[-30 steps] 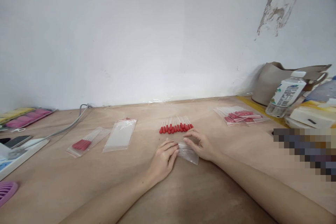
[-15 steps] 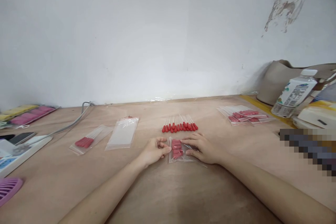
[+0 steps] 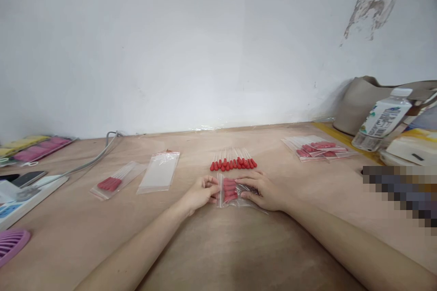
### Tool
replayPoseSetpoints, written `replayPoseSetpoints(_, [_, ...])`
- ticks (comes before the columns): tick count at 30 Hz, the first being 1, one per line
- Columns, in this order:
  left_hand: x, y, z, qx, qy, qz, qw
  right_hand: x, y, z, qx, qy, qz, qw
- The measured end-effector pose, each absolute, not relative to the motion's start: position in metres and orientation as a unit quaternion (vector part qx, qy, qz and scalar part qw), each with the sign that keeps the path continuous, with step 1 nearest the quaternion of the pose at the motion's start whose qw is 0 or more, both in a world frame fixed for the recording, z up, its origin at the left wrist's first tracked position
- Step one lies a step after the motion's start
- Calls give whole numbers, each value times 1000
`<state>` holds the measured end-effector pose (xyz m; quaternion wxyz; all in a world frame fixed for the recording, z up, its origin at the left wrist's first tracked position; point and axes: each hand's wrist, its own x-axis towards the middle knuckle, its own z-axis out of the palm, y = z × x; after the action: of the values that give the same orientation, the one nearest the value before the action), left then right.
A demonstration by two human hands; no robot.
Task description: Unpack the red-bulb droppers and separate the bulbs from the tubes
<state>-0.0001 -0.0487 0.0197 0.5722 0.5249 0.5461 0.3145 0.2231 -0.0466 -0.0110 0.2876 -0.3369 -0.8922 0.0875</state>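
Observation:
A clear zip-lock bag (image 3: 220,198) with several red-tipped sticks (image 3: 230,189) in it lies between my hands on the table. My left hand (image 3: 202,194) pinches the zip edge of this bag, thumb against fingers. Over its other end curves my right hand (image 3: 264,192), thumb and fingers on the plastic, holding the bag and hiding the stick ends. Just beyond, a row of loose red-tipped sticks (image 3: 234,164) lies with the red ends towards me. Left of my hands are a stack of flat bags (image 3: 159,173) and a filled bag (image 3: 112,183).
Filled bags (image 3: 317,149) are piled at the right. Behind them stand a plastic bottle (image 3: 384,116) and a grey-brown bag (image 3: 355,104). A power strip (image 3: 37,195) with a grey cable (image 3: 99,157), a phone (image 3: 30,178) and yellow and pink packs (image 3: 43,149) occupy the left side.
The bag's zip edge has shifted slightly left and away from me, with my left hand pinching it. My right hand stays over the other end.

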Motion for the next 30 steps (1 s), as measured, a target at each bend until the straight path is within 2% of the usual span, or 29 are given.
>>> replayPoseSetpoints(11, [-4,-44,14,472,518,369,610,200,-47,5,-348,-867,58,351])
replayPoseSetpoints(19, [-3,-46,11,473,486,380,629,168,-36,16,-265,-920,27,287])
replayPoseSetpoints(30, [-8,-45,8,513,458,372,623,170,-25,-3,-223,-918,-41,326])
